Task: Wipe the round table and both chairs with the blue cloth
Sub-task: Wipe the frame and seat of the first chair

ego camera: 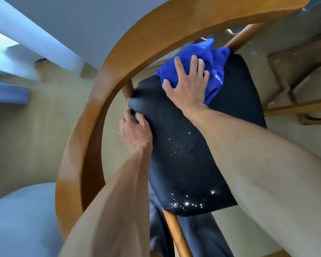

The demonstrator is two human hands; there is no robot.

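The blue cloth (211, 69) is pressed under the spread fingers of the right hand (189, 84) on the far part of the dark chair seat (189, 145). The seat's edge is gripped by the curled left hand (135, 130); white specks lie nearer than both grips.

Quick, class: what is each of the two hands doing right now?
Left hand: fingers curled over the edge of the dark seat cushion, gripping it.
Right hand: fingers spread, pressing the blue cloth onto the cushion.
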